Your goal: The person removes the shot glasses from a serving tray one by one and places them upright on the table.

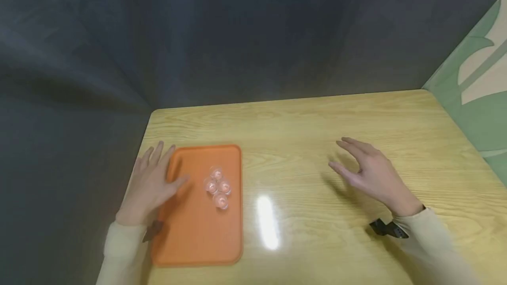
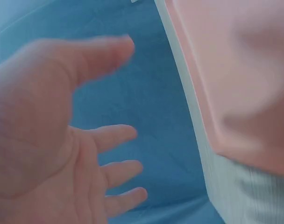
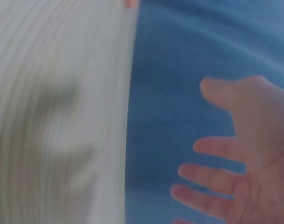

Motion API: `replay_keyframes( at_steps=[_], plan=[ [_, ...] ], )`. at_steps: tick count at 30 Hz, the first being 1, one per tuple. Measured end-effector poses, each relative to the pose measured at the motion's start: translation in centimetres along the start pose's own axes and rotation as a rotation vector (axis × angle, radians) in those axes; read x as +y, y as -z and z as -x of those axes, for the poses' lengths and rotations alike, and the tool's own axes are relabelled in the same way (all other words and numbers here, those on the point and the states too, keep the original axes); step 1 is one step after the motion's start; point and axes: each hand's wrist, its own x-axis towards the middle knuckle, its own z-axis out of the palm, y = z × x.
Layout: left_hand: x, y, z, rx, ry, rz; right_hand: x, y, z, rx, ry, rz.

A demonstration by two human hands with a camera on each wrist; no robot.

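Observation:
My left hand (image 1: 147, 190) hovers over the left edge of an orange tray (image 1: 194, 241), fingers spread and holding nothing. On the tray, right of that hand, several small clear round cups (image 1: 221, 200) with pale pinkish-orange centres, like tealight candles, stand clustered together. My right hand (image 1: 374, 173) is above the wooden table (image 1: 301, 144), well to the right of the tray, with its thumb apart from its fingers and nothing in its grasp. Both wrist views show the palm and extended fingers of the left hand (image 2: 48, 140) and the right hand (image 3: 249, 158).
Dark cloth (image 1: 253, 38) hangs behind the table and along its left side. A green and cream leaf-patterned surface (image 1: 479, 87) borders the right edge. A bright light reflection lies on the tabletop right of the tray. Each wrist wears a black strap (image 1: 388, 228).

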Motion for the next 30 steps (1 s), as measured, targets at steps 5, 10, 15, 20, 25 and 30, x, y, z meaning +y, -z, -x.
replay_keyframes(
  at_steps=[5,10,15,20,25,30],
  plan=[
    [0.5,-0.4,-1.8,-0.069,0.003,0.043,-2.1,-1.5,-1.3,-0.036,0.038,-0.201],
    [1.3,-0.4,-3.2,-0.114,0.028,0.075,-4.6,-3.5,-2.1,-0.107,0.087,-0.319],
    [1.8,-0.7,-4.7,-0.150,0.035,0.102,-7.8,-5.9,-2.4,-0.212,0.171,-0.375],
    [1.9,-1.3,-6.1,-0.157,0.028,0.120,-10.6,-8.6,-2.7,-0.283,0.281,-0.345],
    [1.5,-1.9,-7.2,-0.153,0.033,0.127,-13.1,-10.9,-2.7,-0.333,0.358,-0.301],
    [1.3,-3.1,-8.0,-0.122,-0.019,0.145,-14.7,-12.1,-3.1,-0.328,0.316,-0.293]
  ],
)
